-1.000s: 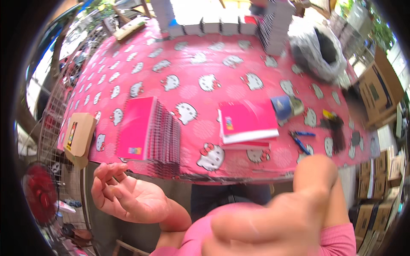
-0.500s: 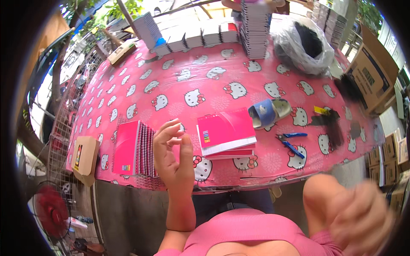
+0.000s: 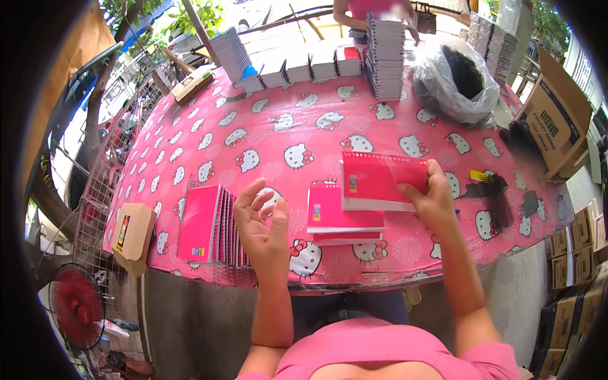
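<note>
A pink-covered notebook, with punched holes along its top edge, is gripped by my right hand. Its thumb lies on the cover at the right end. Below and partly behind it, a short pile of similar pink notebooks rests on the table. My left hand is raised palm up, fingers loosely curled and apart, holding nothing. Just left of that hand sits a row of pink notebooks with spiral wire, overlapping one another. Blue-handled pliers are almost wholly hidden behind my right hand.
The table has a pink cartoon-cat cover. Bound notebook stacks line its far side, where another person stands. A plastic bag of black coils, loose coils, a cardboard box and a small carton lie around.
My right hand has come from the lower right to over the table and now holds a pink notebook above the pile. The blue slipper is now hidden. My left hand has barely moved.
</note>
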`<state>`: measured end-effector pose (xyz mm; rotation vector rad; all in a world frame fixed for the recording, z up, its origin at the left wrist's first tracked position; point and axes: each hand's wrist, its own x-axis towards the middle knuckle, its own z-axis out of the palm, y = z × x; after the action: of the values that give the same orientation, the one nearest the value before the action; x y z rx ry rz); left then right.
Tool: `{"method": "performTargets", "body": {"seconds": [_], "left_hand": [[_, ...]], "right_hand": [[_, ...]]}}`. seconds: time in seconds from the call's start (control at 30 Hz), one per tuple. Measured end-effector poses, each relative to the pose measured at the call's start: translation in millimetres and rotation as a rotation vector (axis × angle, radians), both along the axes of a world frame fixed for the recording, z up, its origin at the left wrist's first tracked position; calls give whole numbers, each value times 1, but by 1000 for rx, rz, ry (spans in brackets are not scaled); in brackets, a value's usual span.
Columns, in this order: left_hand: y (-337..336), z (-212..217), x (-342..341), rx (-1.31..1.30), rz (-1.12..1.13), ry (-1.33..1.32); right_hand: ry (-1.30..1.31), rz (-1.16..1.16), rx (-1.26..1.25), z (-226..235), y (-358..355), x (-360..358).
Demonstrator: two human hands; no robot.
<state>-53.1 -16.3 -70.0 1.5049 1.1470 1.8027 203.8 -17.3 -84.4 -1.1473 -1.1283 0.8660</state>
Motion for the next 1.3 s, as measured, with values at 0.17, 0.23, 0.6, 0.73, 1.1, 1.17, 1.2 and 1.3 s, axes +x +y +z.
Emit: {"method": "performTargets", "body": {"seconds": [0.17, 0.23, 0.6, 0.73, 1.1, 1.17, 1.2, 1.3], "left_hand": [[8, -28, 27, -45, -231, 412], [8, -31, 34, 49, -114, 568], [16, 10, 63, 108, -125, 709], [14, 12, 61, 114, -100, 699], [22, 7, 65, 214, -118, 721], [24, 6, 56, 206, -102, 702], [24, 4, 52, 155, -96, 690], [29, -4, 46, 121, -75, 750]], "right_hand": [[-491, 2, 122, -5, -5, -39], [-318, 13, 85, -32, 2, -48], [-1093, -628, -182, -56, -6, 164], [-1169, -606, -357, -99, -22, 218], [-1441, -217, -453, -40, 50, 138], [-1514, -136, -338, -22, 89, 101], [-1541, -108, -280, -13, 104, 83], [-1599, 1, -112, 17, 152, 35]]}}
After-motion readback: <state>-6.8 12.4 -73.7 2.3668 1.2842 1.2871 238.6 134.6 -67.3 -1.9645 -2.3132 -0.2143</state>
